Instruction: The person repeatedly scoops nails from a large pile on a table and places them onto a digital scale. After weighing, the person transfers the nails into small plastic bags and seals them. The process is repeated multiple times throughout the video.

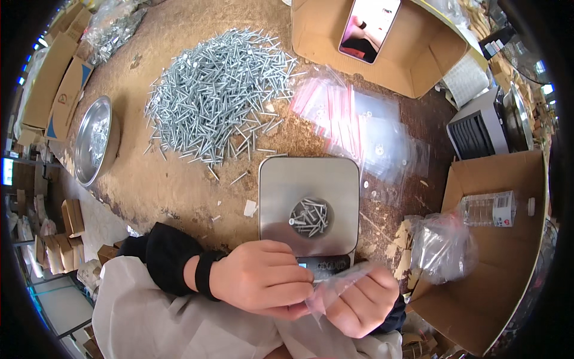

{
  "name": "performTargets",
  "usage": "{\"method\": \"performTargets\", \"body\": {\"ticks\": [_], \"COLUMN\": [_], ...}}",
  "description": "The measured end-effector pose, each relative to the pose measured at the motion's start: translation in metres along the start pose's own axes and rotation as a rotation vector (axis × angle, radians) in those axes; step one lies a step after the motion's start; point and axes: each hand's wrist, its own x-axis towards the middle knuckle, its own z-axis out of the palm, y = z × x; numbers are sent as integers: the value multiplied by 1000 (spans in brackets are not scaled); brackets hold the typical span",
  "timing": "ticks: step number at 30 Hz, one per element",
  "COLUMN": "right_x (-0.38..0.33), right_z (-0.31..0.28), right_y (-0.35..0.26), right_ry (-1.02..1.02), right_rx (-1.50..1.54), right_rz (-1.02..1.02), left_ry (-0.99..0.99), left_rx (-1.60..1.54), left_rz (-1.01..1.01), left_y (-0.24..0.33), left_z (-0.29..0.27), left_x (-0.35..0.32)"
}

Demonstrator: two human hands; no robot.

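Both hands hold a small clear plastic bag [335, 290] in front of the scale, close to my body. My left hand [260, 278], with a black band at the wrist, is closed on the bag's left edge. The fingers of my right hand [366, 302] are curled round its right side, and its fingertips are hidden. Just beyond the hands stands a kitchen scale [276, 191] with a steel top; my left hand and the bag partly cover its display. A small heap of silver screws [311, 216] lies in a round dish on it.
A big pile of screws [218, 90] spreads over the worn table [179, 194]. Flat clear bags [382, 140] with red strips lie right of it. A metal bowl [95, 140] stands left. One carton holds a phone [369, 30]; another [502, 287] has a plastic bottle [487, 209].
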Motion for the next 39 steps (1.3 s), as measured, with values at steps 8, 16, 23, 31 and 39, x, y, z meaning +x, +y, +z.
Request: {"method": "performTargets", "body": {"ticks": [8,16,23,31,39], "right_x": [13,11,10,-2,-5], "right_z": [-7,-11,-13,0,3], "right_y": [2,9,6,-2,-5], "right_ry": [-59,10,-73,-8,25], "right_rx": [85,146,234,261,180], "right_rz": [-21,18,-10,-122,21], "left_ry": [-57,-24,-128,-181,-62], "left_rx": [43,-194,-410,-545,-448], "left_rz": [-58,41,104,8,-46], "left_y": [4,-7,-10,-6,-4], "left_z": [1,-6,0,-3,-4], "left_x": [-6,-3,0,-3,-3]}}
